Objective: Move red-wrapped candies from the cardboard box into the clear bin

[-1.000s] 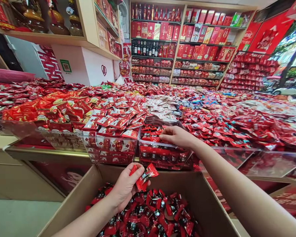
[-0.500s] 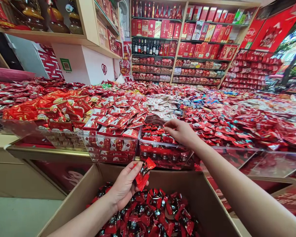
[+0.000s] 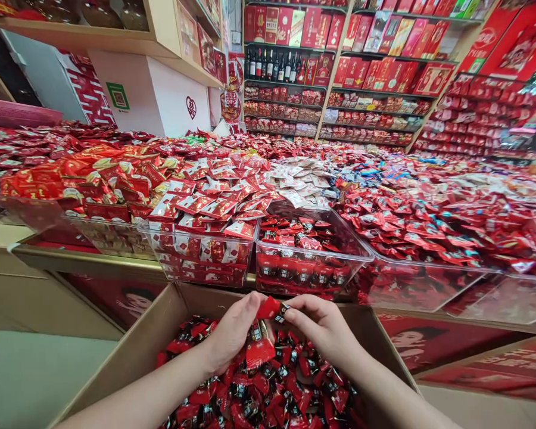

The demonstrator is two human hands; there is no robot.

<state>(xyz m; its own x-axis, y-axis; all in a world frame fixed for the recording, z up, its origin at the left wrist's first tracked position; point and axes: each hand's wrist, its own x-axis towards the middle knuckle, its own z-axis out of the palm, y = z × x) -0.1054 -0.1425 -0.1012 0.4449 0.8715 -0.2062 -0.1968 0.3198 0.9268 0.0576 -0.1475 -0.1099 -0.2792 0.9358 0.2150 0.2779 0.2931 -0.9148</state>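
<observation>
Over an open cardboard box [image 3: 116, 363], my two hands meet. My left hand [image 3: 233, 333] is closed on wrapped candies [image 3: 259, 347] in red and black wrappers, one hanging below the fingers. Between thumb and fingers, my right hand [image 3: 319, 325] pinches a red and black wrapped candy [image 3: 274, 310], whose red end touches the left fingertips. Many loose candies of the same kind [image 3: 268, 396] fill the bottom of the box. Just behind it stands a clear plastic bin [image 3: 312, 255], part filled with these candies, the front ones lined up in rows.
Beside that bin, a clear bin [image 3: 196, 238] is heaped with red and white packets. More bins with red packets [image 3: 420, 226] run to the right, golden-red ones [image 3: 111, 185] to the left. Shelves [image 3: 339, 71] with boxes and bottles rise behind. A white pillar [image 3: 174, 95] stands at the back left.
My right hand has come back from the clear bin to my left hand and now pinches a candy there. The view has tilted slightly downward.
</observation>
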